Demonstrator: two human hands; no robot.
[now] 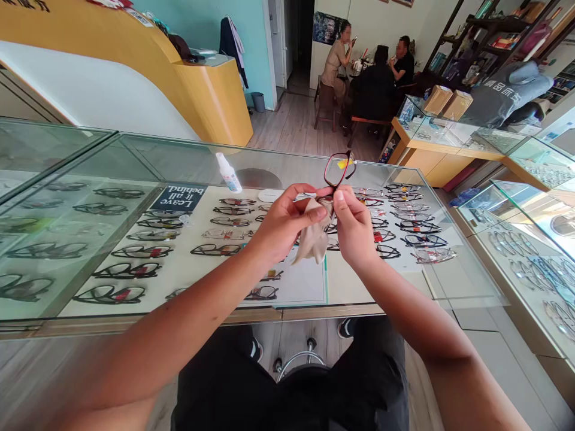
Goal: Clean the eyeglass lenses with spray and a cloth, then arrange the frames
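Above the glass counter, both hands meet at a pair of eyeglasses (331, 181) with a dark red frame; one lens with a yellow sticker stands upright over my fingers. A pale beige cloth (313, 236) hangs down from my left hand (291, 212), pinched between its thumb and fingers against the lower part of the glasses. My right hand (354, 224) is closed on the frame, thumb and forefinger near the bridge. The other lens is mostly hidden by the cloth and fingers. Left of the hands, a white spray bottle (229, 173) stands on the counter top.
Beneath the glass top (287, 157), several rows of eyeglasses (141, 251) lie on white shelving, beside a dark printed card (177, 198). More showcases (534, 251) stand at right, with cardboard boxes (438, 100) on one. Several people sit around a table at the back.
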